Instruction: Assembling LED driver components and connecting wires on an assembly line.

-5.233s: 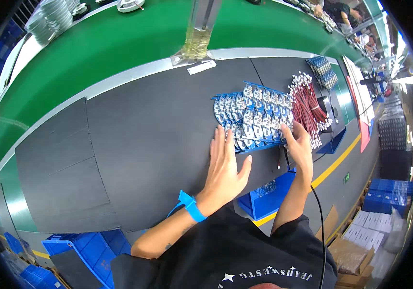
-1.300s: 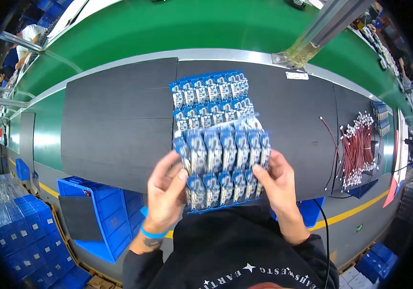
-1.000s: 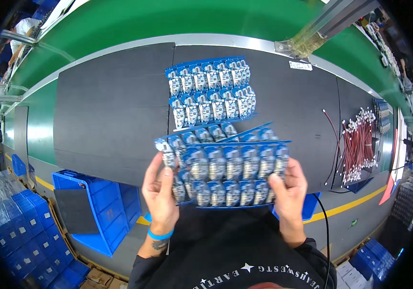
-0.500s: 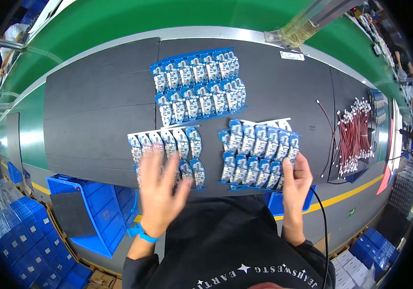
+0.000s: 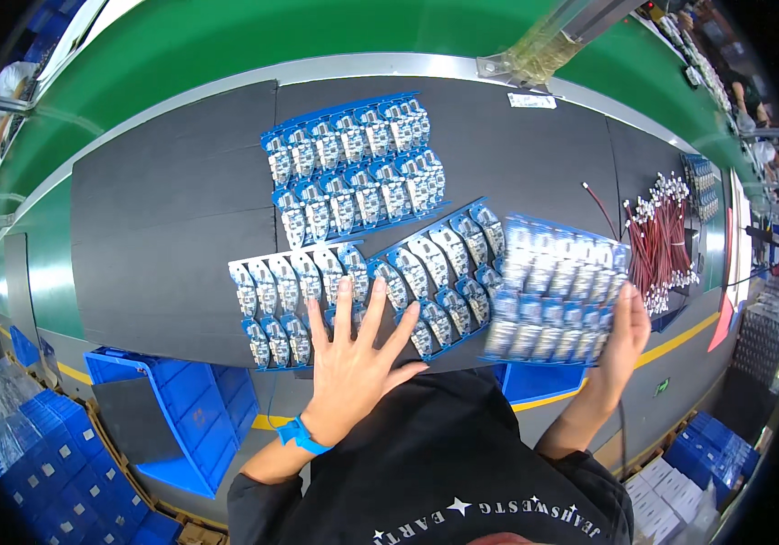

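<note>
My right hand [image 5: 624, 336] grips the right edge of a blue circuit board panel [image 5: 555, 289], blurred by motion; whether it is one panel or a stack is hard to tell. My left hand [image 5: 350, 368] lies with fingers spread over the right end of a flat circuit board panel [image 5: 267, 304], hiding part of its boards. Between the hands, a tilted circuit board panel [image 5: 448, 272] sits beside the left fingertips, its right end close to the held one. Beyond them is a stack of blue circuit board panels [image 5: 353, 173].
A bundle of red cables [image 5: 657, 241] with white connectors lies at the right of the black work surface [image 5: 162, 218]. Further panels [image 5: 701, 186] stand past it. A metal post [image 5: 535, 54] rises at the far edge. Blue bins [image 5: 181, 409] stand below the near edge.
My right hand has carried its panel to the right, exposing the tilted panel. My left hand has moved right and now rests its spread fingers over the left panel's right end.
</note>
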Action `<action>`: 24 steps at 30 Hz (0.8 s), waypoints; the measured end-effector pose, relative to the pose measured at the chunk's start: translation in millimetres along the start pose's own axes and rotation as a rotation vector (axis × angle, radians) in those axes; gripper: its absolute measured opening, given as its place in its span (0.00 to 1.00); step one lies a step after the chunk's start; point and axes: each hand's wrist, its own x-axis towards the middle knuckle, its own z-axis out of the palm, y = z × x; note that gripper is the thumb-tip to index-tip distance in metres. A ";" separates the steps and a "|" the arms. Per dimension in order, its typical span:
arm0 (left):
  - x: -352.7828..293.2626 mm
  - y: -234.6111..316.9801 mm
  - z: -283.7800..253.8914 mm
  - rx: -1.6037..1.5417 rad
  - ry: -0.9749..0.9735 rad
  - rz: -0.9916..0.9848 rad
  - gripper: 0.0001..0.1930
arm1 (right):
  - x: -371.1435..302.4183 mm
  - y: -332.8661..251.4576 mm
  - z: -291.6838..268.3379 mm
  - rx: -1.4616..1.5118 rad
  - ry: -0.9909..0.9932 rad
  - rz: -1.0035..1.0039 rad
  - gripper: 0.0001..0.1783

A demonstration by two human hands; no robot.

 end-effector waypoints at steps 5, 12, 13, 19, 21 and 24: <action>-11.4 -8.0 -12.7 -0.106 -0.108 0.043 0.35 | 41.3 16.8 -48.5 -0.149 -0.050 0.081 0.12; 36.5 -44.5 -61.9 0.006 0.136 -0.033 0.43 | 40.7 -1.1 7.7 -0.753 0.098 -0.394 0.11; 56.7 -49.3 -65.3 0.020 0.152 -0.071 0.45 | 38.3 -10.0 37.3 -0.526 0.036 -0.280 0.12; 87.3 -85.9 -55.9 -0.086 0.027 -0.044 0.36 | 56.7 13.2 192.8 -0.251 -0.661 -0.159 0.24; 88.0 -88.5 -56.0 -0.102 0.060 -0.020 0.33 | 55.6 9.5 206.2 -0.384 -0.614 -0.061 0.23; 88.2 -98.1 -57.1 -0.185 0.108 0.010 0.30 | 63.2 -1.2 215.1 -0.216 -0.811 0.249 0.19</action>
